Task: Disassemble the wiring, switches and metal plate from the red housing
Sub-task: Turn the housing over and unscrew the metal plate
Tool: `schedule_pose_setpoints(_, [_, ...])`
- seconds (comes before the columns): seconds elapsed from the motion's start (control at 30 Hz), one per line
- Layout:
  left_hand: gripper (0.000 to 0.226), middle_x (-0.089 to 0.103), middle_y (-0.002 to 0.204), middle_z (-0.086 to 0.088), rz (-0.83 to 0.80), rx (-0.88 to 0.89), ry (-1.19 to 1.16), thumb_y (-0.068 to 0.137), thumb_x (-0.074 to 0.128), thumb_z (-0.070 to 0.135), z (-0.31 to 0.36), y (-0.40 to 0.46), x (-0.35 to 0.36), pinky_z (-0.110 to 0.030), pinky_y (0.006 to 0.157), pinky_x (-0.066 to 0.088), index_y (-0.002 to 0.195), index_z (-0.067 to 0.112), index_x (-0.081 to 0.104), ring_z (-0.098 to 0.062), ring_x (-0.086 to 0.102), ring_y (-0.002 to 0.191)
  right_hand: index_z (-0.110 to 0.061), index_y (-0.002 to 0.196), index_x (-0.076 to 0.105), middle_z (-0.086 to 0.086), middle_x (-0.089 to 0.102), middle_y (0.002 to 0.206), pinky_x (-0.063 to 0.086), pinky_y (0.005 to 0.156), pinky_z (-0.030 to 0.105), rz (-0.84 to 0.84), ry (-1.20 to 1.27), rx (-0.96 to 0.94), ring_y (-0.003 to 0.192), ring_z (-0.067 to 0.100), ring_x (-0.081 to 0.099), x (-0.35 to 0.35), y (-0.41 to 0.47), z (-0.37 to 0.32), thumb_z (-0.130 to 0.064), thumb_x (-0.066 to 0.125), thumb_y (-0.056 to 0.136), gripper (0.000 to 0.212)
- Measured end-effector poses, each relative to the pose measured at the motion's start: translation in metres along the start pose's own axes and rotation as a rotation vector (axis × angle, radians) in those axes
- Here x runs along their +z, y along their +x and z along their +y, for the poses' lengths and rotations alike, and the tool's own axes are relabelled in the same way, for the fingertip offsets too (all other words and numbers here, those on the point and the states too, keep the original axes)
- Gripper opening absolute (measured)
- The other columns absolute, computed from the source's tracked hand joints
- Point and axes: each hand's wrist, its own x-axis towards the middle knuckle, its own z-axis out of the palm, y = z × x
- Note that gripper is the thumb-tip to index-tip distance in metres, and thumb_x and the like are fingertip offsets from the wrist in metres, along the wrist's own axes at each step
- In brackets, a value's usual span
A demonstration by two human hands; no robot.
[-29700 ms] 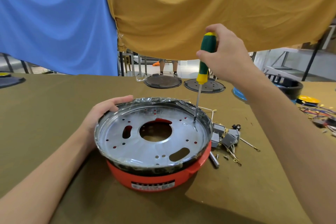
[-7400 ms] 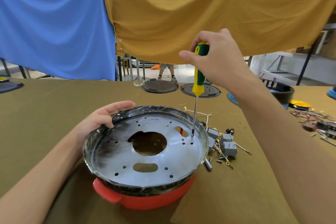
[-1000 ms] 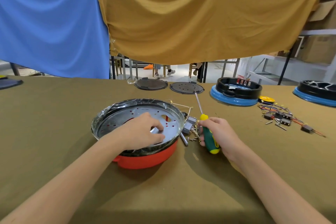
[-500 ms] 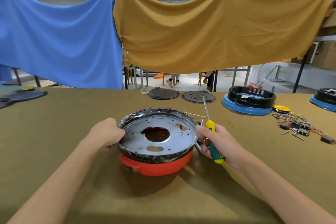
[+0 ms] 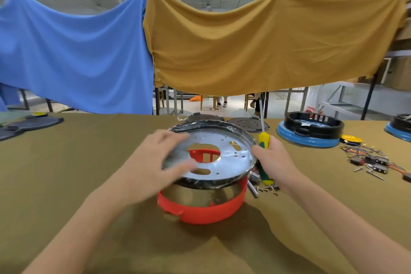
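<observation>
Workshop w/ blue and mustard cloths hung across the upper frame; we're at an olive-covered table (image 5: 66, 173). Centre frame, the plate (image 5: 224, 158) now sits lifted above the housing (image 5: 204, 209), tilted, w/ a clear gap on the near side. Half a sec ago it was still seated in the rim, so we judge the screws are out and the plate is coming free.

Our left hand (image 5: 155, 162), blurred, fingers spread over the plate's left edge. Our right hand (image 5: 273, 162) grips the screwdriver (image 5: 263, 158) and its fingertips touch the plate's right rim.

Loose screws (image 5: 268, 189) lie right of the housing; wiring and switches (image 5: 373, 162) at far right.
</observation>
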Motion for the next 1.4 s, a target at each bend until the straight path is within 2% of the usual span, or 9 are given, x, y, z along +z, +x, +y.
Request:
schedule_pose_setpoints(0.17, [0.042,0.058,0.124,0.011,-0.016,0.341,0.444,0.098,0.044,0.052,0.018,0.005,0.019,-0.031,0.088,0.048,0.127,0.025,0.061,-0.013,0.057,0.111,-0.013,0.088,0.042,0.015,0.048,0.076,0.043,0.057,0.036,0.001,0.094,-0.015,0.061,0.024,0.051,0.011,0.003,-0.013,-0.011,0.053,0.091,0.012])
schedule_pose_setpoints(0.27, [0.025,0.065,0.106,0.007,0.05,0.341,0.349,0.097,0.06,0.034,0.003,0.007,0.008,-0.038,0.078,0.051,0.114,0.017,0.067,-0.019,0.061,0.099,-0.012,0.089,0.053,0.006,0.059,0.074,0.053,0.06,0.035,-0.043,0.121,-0.017,0.058,0.017,0.059,0.011,0.002,-0.017,-0.036,0.058,0.097,0.026])
schedule_pose_setpoints(0.43, [0.012,0.049,0.079,0.022,0.191,0.198,0.173,0.089,0.074,0.019,-0.045,0.001,-0.014,-0.027,0.063,0.041,0.091,0.018,0.062,0.003,0.05,0.077,-0.015,0.094,0.048,0.006,0.062,0.075,0.047,0.048,0.026,-0.084,-0.413,0.107,0.056,0.014,0.055,0.006,-0.001,0.002,-0.049,0.068,0.088,0.04])
schedule_pose_setpoints(0.53, [0.019,0.052,0.079,0.023,0.233,0.11,0.106,0.085,0.077,0.009,-0.071,-0.013,-0.013,-0.018,0.063,0.039,0.093,0.019,0.062,0.01,0.051,0.079,-0.011,0.099,0.049,0.01,0.069,0.071,0.054,0.05,0.028,-0.207,-0.463,0.228,0.046,0.013,0.06,0.013,-0.005,0.014,-0.024,0.071,0.088,0.028])
schedule_pose_setpoints(0.63, [0.016,0.059,0.078,0.006,0.252,-0.01,0.034,0.085,0.076,0.007,-0.089,-0.024,-0.004,-0.029,0.068,0.044,0.089,0.013,0.062,-0.008,0.053,0.073,-0.007,0.103,0.051,0.013,0.066,0.079,0.057,0.049,0.029,-0.166,-0.35,0.224,0.048,0.016,0.063,0.019,-0.004,0.016,-0.007,0.062,0.09,0.017])
schedule_pose_setpoints(0.73, [0.015,0.06,0.076,0.0,0.275,-0.071,0.03,0.084,0.076,0.005,-0.1,-0.029,0.003,-0.032,0.072,0.044,0.087,0.009,0.062,-0.014,0.052,0.072,-0.011,0.098,0.05,0.014,0.067,0.09,0.061,0.057,0.035,-0.059,-0.328,0.127,0.062,0.021,0.067,0.014,0.005,0.007,-0.006,0.062,0.091,0.014])
schedule_pose_setpoints(0.87, [0.016,0.06,0.086,0.008,0.346,-0.156,-0.038,0.085,0.075,0.006,-0.109,-0.03,0.007,-0.012,0.069,0.038,0.087,0.015,0.062,-0.005,0.053,0.077,-0.013,0.097,0.051,0.015,0.066,0.09,0.062,0.061,0.037,0.105,-0.292,0.08,0.069,0.026,0.07,-0.009,0.03,-0.003,-0.004,0.06,0.092,0.014])
schedule_pose_setpoints(1.03, [0.014,0.065,0.079,-0.002,0.281,-0.119,0.048,0.081,0.077,-0.001,-0.11,-0.025,0.02,-0.03,0.073,0.041,0.09,0.005,0.067,-0.027,0.06,0.073,-0.008,0.097,0.05,0.019,0.067,0.092,0.062,0.073,0.047,0.209,-0.284,0.173,0.08,0.032,0.072,-0.018,0.052,0.008,-0.003,0.056,0.091,0.009])
schedule_pose_setpoints(1.4, [0.019,0.071,0.095,0.01,0.13,-0.08,0.238,0.078,0.084,0.013,-0.123,-0.007,0.054,-0.038,0.087,0.034,0.094,0.017,0.074,-0.013,0.059,0.095,-0.005,0.089,0.053,0.012,0.061,0.063,0.047,0.048,0.03,0.298,-0.203,0.236,0.049,0.023,0.056,-0.024,0.065,0.046,-0.007,0.059,0.087,0.007])
